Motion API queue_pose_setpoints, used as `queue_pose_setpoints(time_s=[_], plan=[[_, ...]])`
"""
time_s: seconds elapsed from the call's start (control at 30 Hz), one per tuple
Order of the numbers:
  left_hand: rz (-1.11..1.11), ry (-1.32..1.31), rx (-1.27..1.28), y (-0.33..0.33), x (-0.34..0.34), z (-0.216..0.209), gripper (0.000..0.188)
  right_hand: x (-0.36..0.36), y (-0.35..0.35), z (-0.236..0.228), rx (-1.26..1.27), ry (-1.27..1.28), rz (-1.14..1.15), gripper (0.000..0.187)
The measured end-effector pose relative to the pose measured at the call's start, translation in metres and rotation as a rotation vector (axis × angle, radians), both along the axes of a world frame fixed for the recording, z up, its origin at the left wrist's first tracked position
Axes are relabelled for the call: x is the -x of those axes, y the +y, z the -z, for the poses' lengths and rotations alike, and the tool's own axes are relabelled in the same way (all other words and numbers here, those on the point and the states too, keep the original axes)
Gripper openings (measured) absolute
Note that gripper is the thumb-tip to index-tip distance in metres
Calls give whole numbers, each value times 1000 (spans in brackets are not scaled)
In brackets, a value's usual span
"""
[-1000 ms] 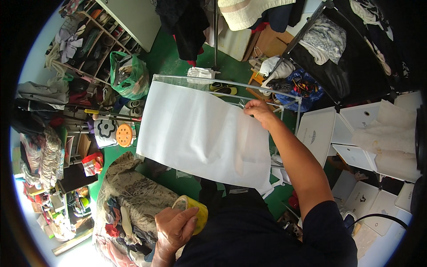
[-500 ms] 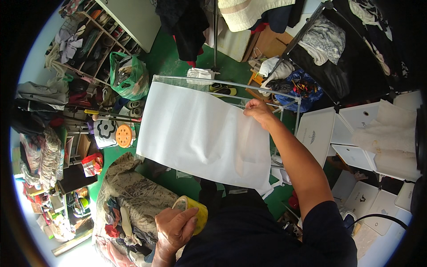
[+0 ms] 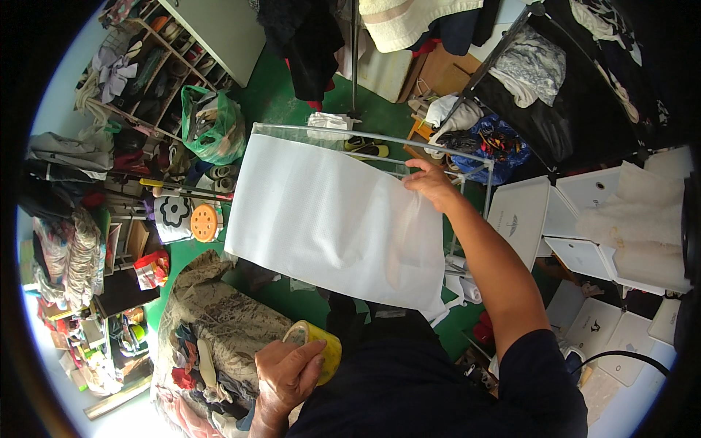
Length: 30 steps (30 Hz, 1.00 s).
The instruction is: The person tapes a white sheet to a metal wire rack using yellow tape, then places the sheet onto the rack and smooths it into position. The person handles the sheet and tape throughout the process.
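A large white sheet (image 3: 328, 212) lies across a metal tube frame (image 3: 365, 135), creased and wavy toward its right side. My right hand (image 3: 432, 184) is over the sheet's upper right edge, its index finger and thumb apart, the thumb side near or touching the sheet. Low in the view, my left hand (image 3: 285, 372) is closed on a yellow tape roll (image 3: 328, 356) with a pale core, held beside my dark shirt. The palm side of the left hand is hidden.
Left of the sheet stand a round orange stool top (image 3: 205, 222) and a green plastic bag (image 3: 212, 124). A camouflage cloth (image 3: 219, 306) with clothes on it lies at lower left. White boxes (image 3: 517, 219) are stacked at right, near a blue bag (image 3: 504, 142).
My right hand has loosened from a pinch at the sheet's edge; its fingers have spread and it has shifted slightly right. My left hand and the tape roll have stayed put.
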<state>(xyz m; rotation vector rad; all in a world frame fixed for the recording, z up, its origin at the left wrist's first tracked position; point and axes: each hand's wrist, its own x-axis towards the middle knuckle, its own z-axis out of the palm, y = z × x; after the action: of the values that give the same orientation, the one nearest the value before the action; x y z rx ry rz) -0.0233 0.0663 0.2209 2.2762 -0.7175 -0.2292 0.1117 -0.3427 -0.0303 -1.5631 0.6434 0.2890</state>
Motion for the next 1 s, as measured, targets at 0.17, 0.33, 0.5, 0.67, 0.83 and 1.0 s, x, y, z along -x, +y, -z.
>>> queue_pose_setpoints(time_s=[0.17,0.33,0.5,0.67,0.83,1.0], plan=[[8,-18,8,1,-1,0,25,0,-17,4,-144,24,-44,70],[4,-22,9,2,0,0,25,5,-28,0,-284,29,4,74],[-12,27,13,1,3,-4,18,-3,-25,-10,-311,85,24,74],[-10,26,18,1,3,-2,20,-14,-5,-19,-60,127,-91,80],[-5,32,-11,3,3,-2,20,-25,-1,-9,-51,128,-87,85],[-8,-5,8,3,1,1,24,-25,-4,-8,-59,138,-71,84]])
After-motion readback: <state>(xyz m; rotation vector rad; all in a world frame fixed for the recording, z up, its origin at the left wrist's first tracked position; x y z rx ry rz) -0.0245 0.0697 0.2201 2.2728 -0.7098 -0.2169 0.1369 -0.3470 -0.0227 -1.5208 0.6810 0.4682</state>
